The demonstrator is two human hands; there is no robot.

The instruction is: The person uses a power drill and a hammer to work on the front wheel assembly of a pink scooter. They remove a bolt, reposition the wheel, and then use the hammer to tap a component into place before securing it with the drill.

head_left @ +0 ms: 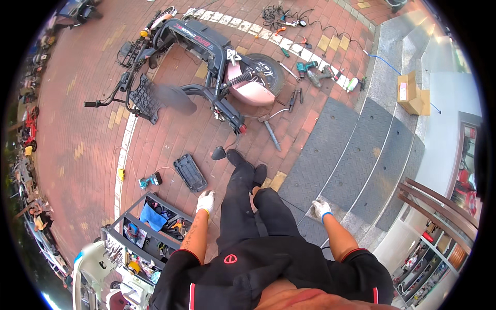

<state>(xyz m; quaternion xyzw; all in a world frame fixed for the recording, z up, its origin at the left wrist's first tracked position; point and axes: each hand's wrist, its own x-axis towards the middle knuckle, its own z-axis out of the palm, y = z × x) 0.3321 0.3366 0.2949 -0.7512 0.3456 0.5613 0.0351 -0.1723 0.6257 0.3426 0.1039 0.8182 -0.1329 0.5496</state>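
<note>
My left hand point(205, 201) in a white glove hangs beside the tool cart point(177, 211), fingers curled; whatever it holds, if anything, is hidden. My right hand point(321, 209), also gloved, is over the grey step mats point(330, 168), fingers curled, contents unclear. Ahead lies a black-and-pink electric scooter point(204, 49) with its rear wheel point(266, 72) and spring shock showing. A black plastic tray point(190, 172) and a teal drill point(150, 180) lie on the paving near my left hand. A hammer point(270, 133) lies beside the scooter.
Drills point(307, 68), hand tools and coiled hoses point(279, 18) lie behind the scooter. An open cardboard box point(413, 95) sits on the steps at right, above a wooden rail point(434, 206) and shelving point(434, 245). A white vehicle body point(85, 271) stands at lower left; more vehicles line the far left.
</note>
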